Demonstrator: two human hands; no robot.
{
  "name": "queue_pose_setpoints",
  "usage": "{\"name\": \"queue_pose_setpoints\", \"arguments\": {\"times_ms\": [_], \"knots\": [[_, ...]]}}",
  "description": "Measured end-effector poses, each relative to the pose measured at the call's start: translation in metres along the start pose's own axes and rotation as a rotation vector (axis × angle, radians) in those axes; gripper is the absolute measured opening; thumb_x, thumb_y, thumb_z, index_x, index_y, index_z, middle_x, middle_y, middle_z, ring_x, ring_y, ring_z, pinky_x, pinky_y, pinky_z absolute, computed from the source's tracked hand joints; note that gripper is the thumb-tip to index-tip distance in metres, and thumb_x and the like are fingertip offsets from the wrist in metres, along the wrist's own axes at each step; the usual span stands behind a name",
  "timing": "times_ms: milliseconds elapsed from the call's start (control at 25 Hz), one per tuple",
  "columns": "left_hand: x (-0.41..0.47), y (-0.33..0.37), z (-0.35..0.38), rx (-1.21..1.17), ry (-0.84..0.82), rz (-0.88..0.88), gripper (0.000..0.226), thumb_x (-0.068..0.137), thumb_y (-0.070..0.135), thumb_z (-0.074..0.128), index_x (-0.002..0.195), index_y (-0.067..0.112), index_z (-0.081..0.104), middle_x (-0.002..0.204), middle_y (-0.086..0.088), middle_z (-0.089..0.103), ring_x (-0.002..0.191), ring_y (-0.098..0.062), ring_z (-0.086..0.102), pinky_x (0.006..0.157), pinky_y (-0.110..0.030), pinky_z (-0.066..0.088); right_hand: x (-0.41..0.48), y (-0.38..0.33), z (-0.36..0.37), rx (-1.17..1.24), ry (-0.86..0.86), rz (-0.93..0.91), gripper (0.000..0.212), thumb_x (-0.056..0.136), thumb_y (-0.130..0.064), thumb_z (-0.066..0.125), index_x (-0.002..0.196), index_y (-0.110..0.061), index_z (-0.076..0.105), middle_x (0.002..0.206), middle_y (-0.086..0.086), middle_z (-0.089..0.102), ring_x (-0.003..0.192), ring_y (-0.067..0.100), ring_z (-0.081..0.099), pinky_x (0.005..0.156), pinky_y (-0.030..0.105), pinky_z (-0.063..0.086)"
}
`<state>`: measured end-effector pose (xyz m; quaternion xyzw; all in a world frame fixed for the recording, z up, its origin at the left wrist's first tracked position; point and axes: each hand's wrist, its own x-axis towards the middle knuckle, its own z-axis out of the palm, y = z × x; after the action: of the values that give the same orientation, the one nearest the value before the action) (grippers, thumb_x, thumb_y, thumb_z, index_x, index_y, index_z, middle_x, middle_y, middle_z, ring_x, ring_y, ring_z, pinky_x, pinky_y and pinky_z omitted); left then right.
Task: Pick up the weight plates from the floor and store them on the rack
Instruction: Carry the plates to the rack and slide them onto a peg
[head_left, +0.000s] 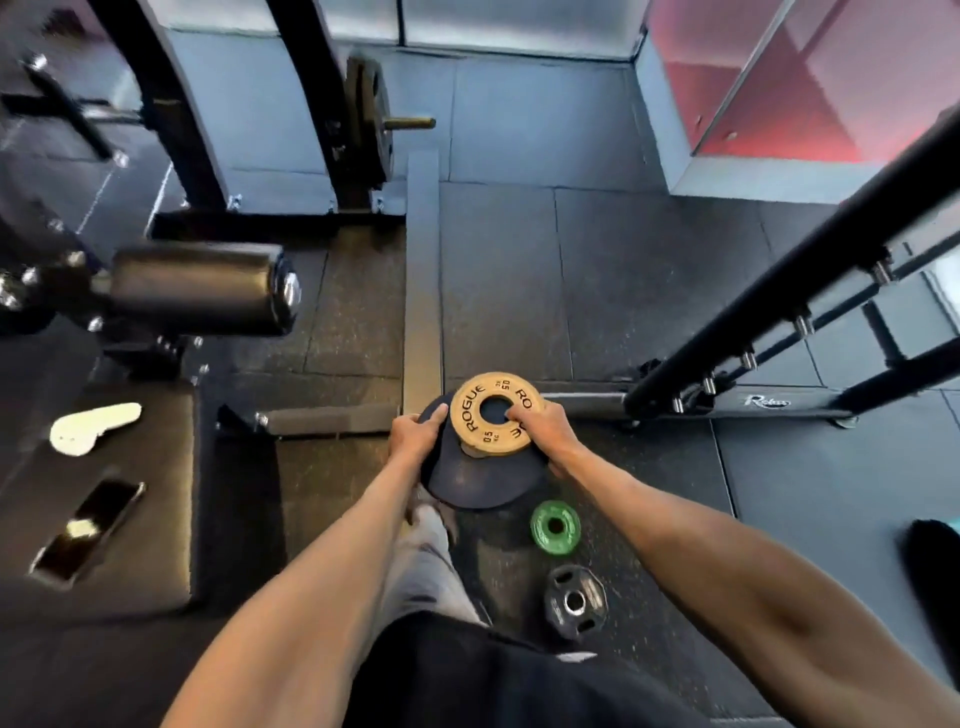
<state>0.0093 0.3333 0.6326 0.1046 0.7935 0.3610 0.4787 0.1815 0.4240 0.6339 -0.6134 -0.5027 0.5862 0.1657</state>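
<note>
Both grips hold stacked plates (480, 457): left hand (415, 431), right hand (545, 428).

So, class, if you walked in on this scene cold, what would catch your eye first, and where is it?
The tan Rogue plate at centre stands out, stacked on a larger dark plate and gripped by the left hand and right hand. Just below it, a bright green plate lies on the floor, with a small black plate nearer the person.

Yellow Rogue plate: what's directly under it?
The yellow Rogue plate lies on a larger dark plate, gripped by the left hand and right hand. Anything under the dark plate is hidden.
</note>
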Motion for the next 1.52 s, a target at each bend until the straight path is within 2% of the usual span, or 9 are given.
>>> {"name": "queue_pose_setpoints", "arguments": {"times_ms": [80,240,360,520,600,760,1160,1320,1520], "knots": [[0.064,0.069,0.006,0.059,-0.065,0.011,0.047,0.087,0.044,0.07,0.098,-0.002,0.068,0.105,-0.016,0.071,0.1,-0.03,0.066,0.077,-0.033,0.049,0.062,-0.042,-0.002,0.023,0.063,-0.026,0.009,0.086,-0.006,0.069,0.094,-0.009,0.07,0.095,0.011,0.07,0.089,0.019,0.063,0.07,0.027,0.05],[0.152,0.17,0.027,0.244,-0.108,0.117,0.066,0.081,0.053,0.072,0.108,-0.008,0.068,0.113,-0.021,0.069,0.106,-0.033,0.066,0.09,-0.043,0.055,0.146,-0.103,-0.01,0.085,0.266,-0.018,0.025,0.084,-0.004,0.072,0.109,0.002,0.071,0.105,0.019,0.072,0.092,0.018,0.061,0.086,0.039,0.052],[0.2,0.25,0.055,0.247,-0.191,0.101,0.049,0.078,0.053,0.073,0.081,0.005,0.066,0.103,-0.02,0.072,0.097,-0.033,0.069,0.087,-0.048,0.056,0.196,-0.156,-0.032,0.179,0.338,0.048,0.023,0.084,-0.003,0.071,0.106,0.003,0.072,0.095,0.011,0.069,0.087,0.017,0.061,0.068,0.02,0.05],[0.252,0.337,0.11,0.236,-0.388,0.089,0.034,0.082,0.041,0.075,0.075,0.015,0.055,0.09,-0.015,0.068,0.078,-0.025,0.064,0.071,-0.038,0.054,0.28,-0.19,-0.071,0.273,0.417,0.081,0.019,0.082,-0.008,0.072,0.1,-0.004,0.073,0.096,0.01,0.072,0.088,0.017,0.064,0.08,0.035,0.051],[0.287,0.38,0.144,0.209,-0.461,0.063,0.032,0.083,0.035,0.076,0.081,0.012,0.055,0.098,-0.018,0.069,0.086,-0.029,0.066,0.079,-0.045,0.056,0.33,-0.207,-0.098,0.321,0.413,0.083,0.011,0.082,-0.009,0.072,0.093,-0.01,0.073,0.097,0.011,0.073,0.087,0.017,0.065,0.078,0.033,0.05],[0.355,0.48,0.24,0.279,-0.513,0.037,0.031,0.084,0.031,0.077,0.094,0.008,0.058,0.109,-0.019,0.07,0.102,-0.035,0.068,0.091,-0.053,0.055,0.436,-0.246,-0.17,0.419,0.428,0.115,0.007,0.085,-0.011,0.068,0.088,-0.016,0.072,0.091,0.004,0.072,0.08,0.012,0.064,0.068,0.023,0.047],[0.405,0.694,0.495,0.423,-0.824,0.034,0.017,0.09,0.019,0.07,0.1,0.013,0.057,0.101,-0.009,0.069,0.09,-0.023,0.067,0.068,-0.036,0.056,0.573,-0.324,-0.385,0.712,0.673,0.165,0.02,0.09,-0.021,0.069,0.109,-0.015,0.071,0.093,-0.004,0.074,0.082,0.005,0.067,0.067,0.018,0.048],[0.405,0.742,0.618,0.531,-1.004,0.097,0.015,0.092,0.018,0.067,0.099,0.01,0.057,0.1,-0.012,0.069,0.083,-0.021,0.067,0.064,-0.032,0.055,0.611,-0.317,-0.471,0.837,0.872,0.192,0.025,0.089,-0.025,0.071,0.111,-0.014,0.068,0.106,0.005,0.073,0.095,0.016,0.068,0.074,0.022,0.051],[0.384,0.812,0.77,0.651,-1.382,-0.052,0.032,0.104,0.021,0.046,0.128,0.005,0.058,0.123,-0.016,0.067,0.1,-0.026,0.069,0.076,-0.036,0.059,0.642,-0.323,-0.582,0.94,1.184,0.256,0.02,0.085,-0.032,0.073,0.097,-0.017,0.069,0.106,0.012,0.073,0.103,0.028,0.068,0.094,0.041,0.054]]}}
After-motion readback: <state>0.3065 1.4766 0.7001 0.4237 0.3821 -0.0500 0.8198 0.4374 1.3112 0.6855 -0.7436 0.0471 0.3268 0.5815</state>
